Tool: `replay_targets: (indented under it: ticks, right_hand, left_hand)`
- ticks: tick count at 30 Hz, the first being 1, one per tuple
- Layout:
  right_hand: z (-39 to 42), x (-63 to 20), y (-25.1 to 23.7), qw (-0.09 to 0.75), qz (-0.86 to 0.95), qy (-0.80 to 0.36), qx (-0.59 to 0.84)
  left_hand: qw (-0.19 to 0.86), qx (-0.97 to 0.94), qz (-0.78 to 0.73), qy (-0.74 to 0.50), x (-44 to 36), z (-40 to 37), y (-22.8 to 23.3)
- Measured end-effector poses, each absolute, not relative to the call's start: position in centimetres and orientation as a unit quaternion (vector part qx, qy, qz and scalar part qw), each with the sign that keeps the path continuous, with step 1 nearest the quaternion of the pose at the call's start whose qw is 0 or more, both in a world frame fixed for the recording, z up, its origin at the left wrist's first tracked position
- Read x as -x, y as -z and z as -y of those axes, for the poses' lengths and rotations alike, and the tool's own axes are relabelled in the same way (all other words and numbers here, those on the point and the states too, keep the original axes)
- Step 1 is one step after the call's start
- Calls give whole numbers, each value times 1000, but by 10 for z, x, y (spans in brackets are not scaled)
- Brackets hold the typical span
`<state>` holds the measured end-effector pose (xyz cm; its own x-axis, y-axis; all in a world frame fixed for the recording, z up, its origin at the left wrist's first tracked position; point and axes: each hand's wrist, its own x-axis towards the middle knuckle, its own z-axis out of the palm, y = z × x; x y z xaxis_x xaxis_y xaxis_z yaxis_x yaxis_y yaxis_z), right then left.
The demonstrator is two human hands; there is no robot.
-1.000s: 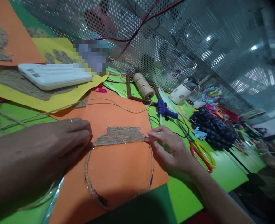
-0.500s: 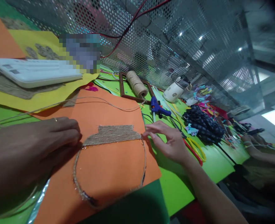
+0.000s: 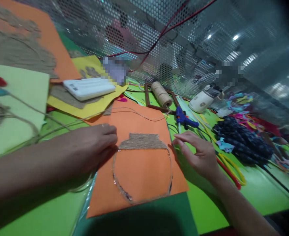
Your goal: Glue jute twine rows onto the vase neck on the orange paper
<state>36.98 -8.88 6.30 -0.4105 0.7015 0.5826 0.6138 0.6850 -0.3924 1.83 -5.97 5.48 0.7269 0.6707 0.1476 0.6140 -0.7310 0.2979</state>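
Right now, your left hand (image 3: pixel 95 144) is lying flat and holding nothing, its fingertips pressing on the orange sheet (image 3: pixel 139 170) just beside the left end of the woven jute band (image 3: pixel 142 142). Your right hand (image 3: pixel 200 153) is also holding nothing, fingers loosely curled, the fingertips touching the sheet's right edge near the band's right end. The jute outline (image 3: pixel 144 177) is looping below the band, between your hands. The sheet's near edge is lying over a dark green sheet (image 3: pixel 144 219). To the right, the scissors (image 3: pixel 230 167) are sitting just beside your wrist, with the blue glue gun (image 3: pixel 185 119) and twine spool (image 3: pixel 161 94) beyond. Both your forearms are reaching in low from the near side.
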Motion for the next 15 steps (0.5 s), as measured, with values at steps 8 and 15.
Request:
replay_targets:
  ticks: [8,15]
  right_hand:
    - [98,-342,-71,204,926,-93,303]
    - [95,-321,-76,117,958,-58,256]
  left_hand:
    - [95,-924,-354,-112,-17,56,-50]
    - [93,-925,-344,-132,-18,57,-49]
